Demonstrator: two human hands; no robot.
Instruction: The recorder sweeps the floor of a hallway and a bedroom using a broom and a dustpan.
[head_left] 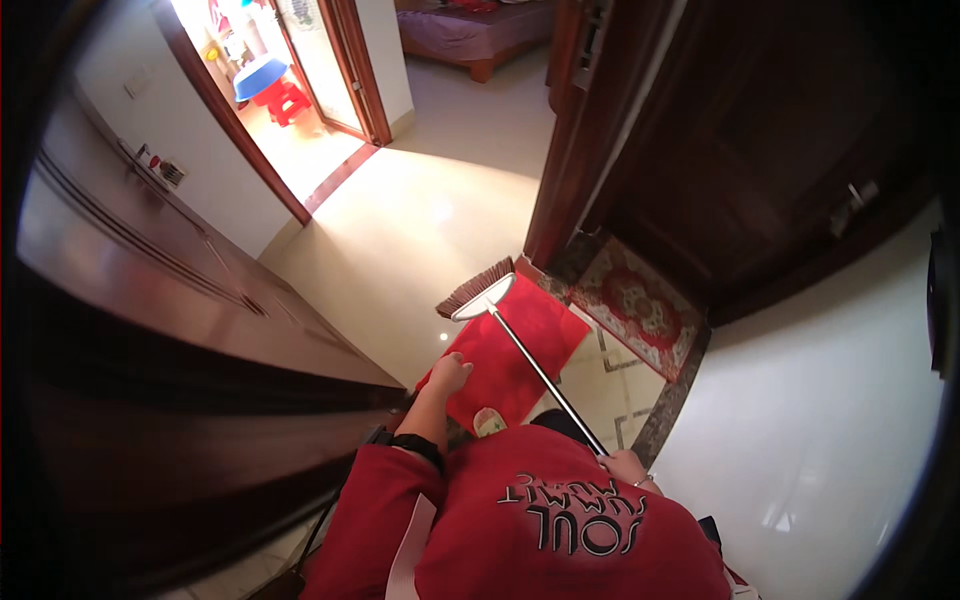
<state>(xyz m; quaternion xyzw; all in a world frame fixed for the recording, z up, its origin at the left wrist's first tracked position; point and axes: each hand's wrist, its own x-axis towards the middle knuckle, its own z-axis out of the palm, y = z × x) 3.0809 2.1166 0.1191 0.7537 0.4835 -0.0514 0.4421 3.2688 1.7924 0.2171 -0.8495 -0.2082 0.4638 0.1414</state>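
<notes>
My right hand (624, 466) grips the thin metal handle of a broom (530, 360). Its white head with brown bristles (478, 290) rests on the pale floor at the far edge of a red doormat (530, 335). My left hand (449, 373) reaches forward over the near left corner of the mat, fingers curled; I cannot tell whether it holds the mat or the edge of the dark wooden door (180, 330) beside it. A slipper toe (488, 421) shows on the mat below my red sweatshirt.
A patterned red rug (640, 305) lies in a dark doorway at right. A dark wooden door frame (560, 180) stands ahead. An open doorway at upper left shows a bright room with a red stool (285, 100). A bed (470, 35) stands far ahead.
</notes>
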